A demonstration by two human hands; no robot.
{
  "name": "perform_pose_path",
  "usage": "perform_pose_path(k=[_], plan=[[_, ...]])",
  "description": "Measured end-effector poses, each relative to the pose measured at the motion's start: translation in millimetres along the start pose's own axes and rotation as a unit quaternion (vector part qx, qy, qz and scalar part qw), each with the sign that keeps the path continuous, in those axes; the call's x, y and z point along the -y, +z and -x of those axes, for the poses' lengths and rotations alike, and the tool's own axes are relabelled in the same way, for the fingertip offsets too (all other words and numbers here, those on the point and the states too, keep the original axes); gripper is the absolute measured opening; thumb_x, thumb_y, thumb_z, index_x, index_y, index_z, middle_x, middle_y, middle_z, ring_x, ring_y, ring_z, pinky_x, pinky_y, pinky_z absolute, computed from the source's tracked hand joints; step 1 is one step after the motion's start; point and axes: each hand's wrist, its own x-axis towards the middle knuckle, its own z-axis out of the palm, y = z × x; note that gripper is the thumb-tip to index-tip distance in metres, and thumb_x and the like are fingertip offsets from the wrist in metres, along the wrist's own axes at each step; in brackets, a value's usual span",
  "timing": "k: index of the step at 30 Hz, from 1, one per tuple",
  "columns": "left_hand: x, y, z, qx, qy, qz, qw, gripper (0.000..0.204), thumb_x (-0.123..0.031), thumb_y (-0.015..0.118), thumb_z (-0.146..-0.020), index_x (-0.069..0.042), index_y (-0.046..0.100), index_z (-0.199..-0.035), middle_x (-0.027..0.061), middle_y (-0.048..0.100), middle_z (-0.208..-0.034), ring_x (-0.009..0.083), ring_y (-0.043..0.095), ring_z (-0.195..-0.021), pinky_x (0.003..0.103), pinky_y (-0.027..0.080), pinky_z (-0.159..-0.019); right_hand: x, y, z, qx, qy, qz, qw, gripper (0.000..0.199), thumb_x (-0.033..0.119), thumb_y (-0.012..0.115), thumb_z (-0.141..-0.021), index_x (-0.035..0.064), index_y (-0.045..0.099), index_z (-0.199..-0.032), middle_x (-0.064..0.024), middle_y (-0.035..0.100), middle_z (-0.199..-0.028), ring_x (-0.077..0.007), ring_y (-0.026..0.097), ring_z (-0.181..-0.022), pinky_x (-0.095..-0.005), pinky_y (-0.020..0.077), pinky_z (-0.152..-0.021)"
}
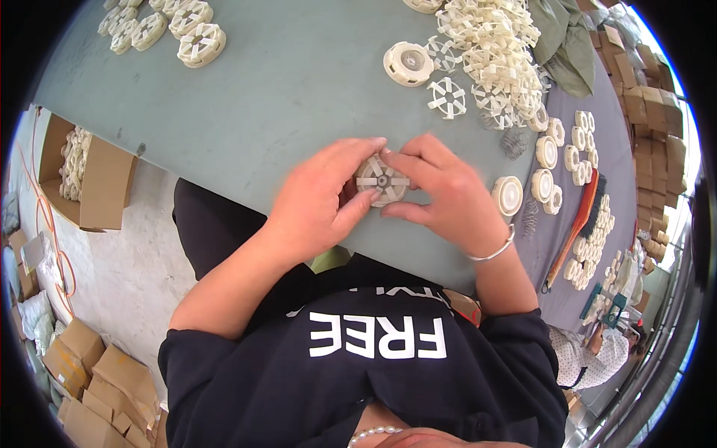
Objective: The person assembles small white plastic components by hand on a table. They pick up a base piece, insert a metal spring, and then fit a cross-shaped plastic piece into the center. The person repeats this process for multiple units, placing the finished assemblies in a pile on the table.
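Over the near edge of the table, my two hands meet around a round cream plastic part [382, 181] with a spoked piece in its face and a small hub at its centre. My left hand [317, 196] grips it from the left, thumb lying on its lower face. From the other side, my right hand [453, 193] curls its fingers at the upper rim, its thumb near the lower right edge. The underside of the part is hidden. To the right of my right hand lies a round cream part [508, 196] with a ringed face.
Loose spoked pieces form a heap [493, 56] at the far right, beside coil springs [514, 142]. Assembled round parts [202, 45] stand far left. A red-handled brush [579, 224] lies on grey cloth. A cardboard box [108, 183] stands left; another person [594, 358] is at right.
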Motion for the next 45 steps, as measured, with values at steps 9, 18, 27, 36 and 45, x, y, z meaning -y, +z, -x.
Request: perform_pose_path(k=[9, 18, 27, 36, 45], plan=[[1.4, -27.1, -8.8, -0.003, 0.016, -0.224, 0.974, 0.077, -0.015, 0.086, -0.087, -0.013, 0.055, -0.158, 0.0118, 0.062, -0.146, 0.0298, 0.068, -0.115, 0.039, 0.059, -0.092, -23.2, -27.6, 1.8, -0.038, 0.051, -0.097, 0.993, 0.06, 0.022, 0.091, -0.084, 0.0051, 0.069, -0.138, -0.0081, 0.067, -0.12, -0.0221, 0.067, -0.088, -0.0359, 0.0588, -0.08], [-3.9, 7.8, -124.7, -0.113, 0.055, -0.276, 0.953, 0.083, -0.037, 0.087, -0.088, -0.013, 0.051, -0.159, 0.0155, 0.053, -0.158, 0.0385, 0.06, -0.137, 0.048, 0.054, -0.11, -77.7, -42.1, -28.0, -0.155, 0.158, 0.09, 0.971, 0.061, 0.025, 0.092, -0.084, 0.0063, 0.071, -0.138, -0.008, 0.068, -0.113, -0.0215, 0.065, -0.081, -0.0397, 0.0581, -0.081], [16.6, -3.2, -75.2, -0.035, 0.09, -0.231, 0.968, 0.071, -0.018, 0.089, -0.078, -0.013, 0.067, -0.146, 0.0104, 0.069, -0.144, 0.0336, 0.069, -0.123, 0.044, 0.059, -0.099, -73.7, -41.3, -14.1, -0.117, 0.126, 0.021, 0.985, 0.057, 0.02, 0.091, -0.081, 0.0077, 0.073, -0.133, -0.008, 0.067, -0.111, -0.024, 0.067, -0.088, -0.0396, 0.0584, -0.086], [-18.3, -12.4, -3.0, 0.006, -0.041, -0.023, 0.999, 0.089, -0.011, 0.095, -0.075, -0.013, 0.06, -0.157, 0.0062, 0.068, -0.146, 0.0138, 0.062, -0.083, 0.028, 0.055, -0.079, -29.1, -50.8, -9.6, -0.068, 0.023, -0.038, 0.997, 0.053, 0.011, 0.087, -0.079, 0.0083, 0.074, -0.131, -0.0086, 0.071, -0.121, -0.0277, 0.07, -0.094, -0.0377, 0.0596, -0.086], [-10.3, -6.2, -10.4, -0.015, -0.036, -0.012, 0.999, 0.063, -0.01, 0.089, -0.085, -0.012, 0.07, -0.145, 0.0049, 0.071, -0.137, 0.0101, 0.059, -0.072, 0.026, 0.053, -0.068, -12.2, -38.3, -11.0, -0.068, -0.064, 0.014, 0.996, 0.059, 0.009, 0.086, -0.08, 0.0088, 0.071, -0.137, -0.0109, 0.07, -0.132, -0.0309, 0.072, -0.108, -0.0401, 0.061, -0.093]])
